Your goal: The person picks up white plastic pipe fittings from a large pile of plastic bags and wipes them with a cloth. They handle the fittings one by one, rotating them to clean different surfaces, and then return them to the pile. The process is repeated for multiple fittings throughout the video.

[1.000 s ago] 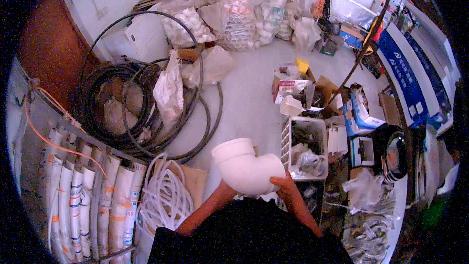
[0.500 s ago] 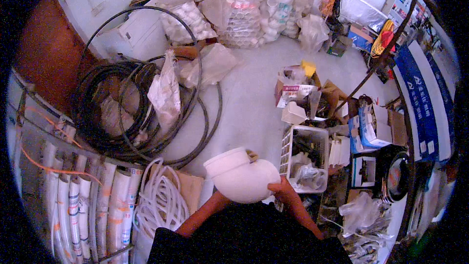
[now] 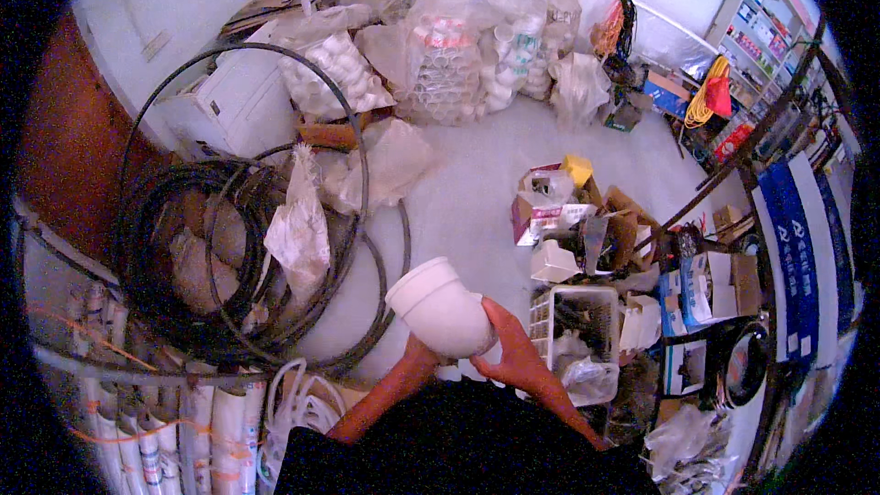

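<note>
A large white plastic pipe elbow (image 3: pixel 445 307) is held in front of my body, its wide collared end tilted up to the left. My left hand (image 3: pixel 423 354) supports it from below on the left; most of those fingers are hidden behind the fitting. Against the elbow's right end, my right hand (image 3: pixel 506 345) grips with the thumb and fingers spread around the rim. Just right of that hand stands a white plastic basket (image 3: pixel 614 341) with bagged parts inside.
Coiled black hose (image 3: pixel 353 293) lies on the floor at left, with white pipes (image 3: pixel 225 431) standing nearer. Bags of white fittings (image 3: pixel 445 64) line the far wall. Open cartons (image 3: pixel 550 220) sit to the right, beside a rack of long blue boxes (image 3: pixel 793 257).
The elbow has turned in my hands, its collared end now tipped further upward. My right hand has shifted up along its right side. The whole view has tilted slightly upward.
</note>
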Demonstrator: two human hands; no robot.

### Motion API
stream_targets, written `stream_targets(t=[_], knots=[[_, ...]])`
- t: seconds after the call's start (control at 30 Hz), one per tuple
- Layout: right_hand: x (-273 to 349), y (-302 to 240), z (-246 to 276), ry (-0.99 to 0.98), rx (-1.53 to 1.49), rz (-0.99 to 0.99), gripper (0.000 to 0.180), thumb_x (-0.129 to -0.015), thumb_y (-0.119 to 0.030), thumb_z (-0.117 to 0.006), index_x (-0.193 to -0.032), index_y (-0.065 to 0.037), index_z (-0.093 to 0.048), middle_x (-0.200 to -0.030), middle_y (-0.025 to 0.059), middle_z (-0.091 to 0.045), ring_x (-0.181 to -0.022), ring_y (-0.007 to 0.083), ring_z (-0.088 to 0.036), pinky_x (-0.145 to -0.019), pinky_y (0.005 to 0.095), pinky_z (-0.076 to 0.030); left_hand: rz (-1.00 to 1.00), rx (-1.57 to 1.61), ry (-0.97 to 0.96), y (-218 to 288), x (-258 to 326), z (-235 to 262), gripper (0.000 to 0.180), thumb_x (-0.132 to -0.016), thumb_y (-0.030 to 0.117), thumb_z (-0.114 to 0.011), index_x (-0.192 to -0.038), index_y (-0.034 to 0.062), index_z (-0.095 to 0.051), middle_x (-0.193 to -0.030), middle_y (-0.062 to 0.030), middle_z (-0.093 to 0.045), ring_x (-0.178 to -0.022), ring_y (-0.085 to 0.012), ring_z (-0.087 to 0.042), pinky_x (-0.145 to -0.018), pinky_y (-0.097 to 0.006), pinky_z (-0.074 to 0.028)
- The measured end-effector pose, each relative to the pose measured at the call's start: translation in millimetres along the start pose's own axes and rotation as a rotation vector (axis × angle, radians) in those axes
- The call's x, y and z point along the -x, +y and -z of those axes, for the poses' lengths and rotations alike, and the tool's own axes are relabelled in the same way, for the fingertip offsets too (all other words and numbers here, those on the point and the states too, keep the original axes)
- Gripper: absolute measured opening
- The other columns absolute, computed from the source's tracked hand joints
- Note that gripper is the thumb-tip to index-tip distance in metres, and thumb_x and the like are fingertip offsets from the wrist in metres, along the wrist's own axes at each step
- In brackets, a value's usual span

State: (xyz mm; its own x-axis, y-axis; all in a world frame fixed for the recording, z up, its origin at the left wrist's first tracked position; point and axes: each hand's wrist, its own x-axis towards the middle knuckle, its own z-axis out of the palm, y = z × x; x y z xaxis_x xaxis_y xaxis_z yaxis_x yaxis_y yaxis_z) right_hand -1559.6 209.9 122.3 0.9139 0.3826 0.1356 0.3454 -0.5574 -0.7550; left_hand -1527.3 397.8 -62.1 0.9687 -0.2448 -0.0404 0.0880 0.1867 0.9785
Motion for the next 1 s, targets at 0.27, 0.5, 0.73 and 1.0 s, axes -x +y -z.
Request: stream_targets(t=[0.27,0.5,0.73,1.0], knots=[[-89.7,5.8,2.3,0.107,0.02,-0.208,0.117,-0.049,-0.04,-0.088,-0.139,0.0,-0.025,-0.135,0.0221,-0.039,-0.126,0.0373,-0.038,-0.106,0.0434,-0.031,0.343,0.587,0.096,91.5,-66.8,-2.9,0.05,-0.091,0.035,-0.051,-0.13,0.0033,-0.042,-0.122,-0.0108,-0.056,-0.105,-0.0239,-0.059,-0.091,-0.037,-0.048],[-143.8,79.9,30.3,0.24,-0.188,-0.299,0.109,-0.054,-0.033,-0.087,-0.138,-0.001,-0.026,-0.129,0.0202,-0.044,-0.12,0.0307,-0.045,-0.1,0.0422,-0.037,0.544,0.424,0.052,96.1,-162.6,-3.0,0.073,-0.088,0.062,-0.043,-0.14,0.0124,-0.032,-0.132,-0.011,-0.049,-0.115,-0.029,-0.052,-0.09,-0.041,-0.048],[-228.1,174.2,108.5,0.158,-0.625,-0.354,0.108,-0.053,-0.035,-0.087,-0.138,-0.004,-0.028,-0.128,0.018,-0.049,-0.117,0.0292,-0.049,-0.098,0.0416,-0.04,0.489,0.448,0.179,116.7,-291.5,-27.8,0.053,-0.091,0.044,-0.051,-0.124,0.0026,-0.048,-0.108,-0.0131,-0.06,-0.088,-0.0252,-0.062,-0.074,-0.038,-0.052],[-279.0,285.0,140.1,0.05,-1.103,-0.5,0.078,-0.071,-0.048,-0.067,-0.129,-0.001,-0.043,-0.122,0.0108,-0.055,-0.109,0.0219,-0.053,-0.093,0.039,-0.043,0.216,0.432,0.234,106.4,-383.6,-77.1,0.053,-0.088,0.048,-0.053,-0.119,0.0061,-0.051,-0.093,-0.0088,-0.063,-0.07,-0.0197,-0.06,-0.053,-0.034,-0.049]])
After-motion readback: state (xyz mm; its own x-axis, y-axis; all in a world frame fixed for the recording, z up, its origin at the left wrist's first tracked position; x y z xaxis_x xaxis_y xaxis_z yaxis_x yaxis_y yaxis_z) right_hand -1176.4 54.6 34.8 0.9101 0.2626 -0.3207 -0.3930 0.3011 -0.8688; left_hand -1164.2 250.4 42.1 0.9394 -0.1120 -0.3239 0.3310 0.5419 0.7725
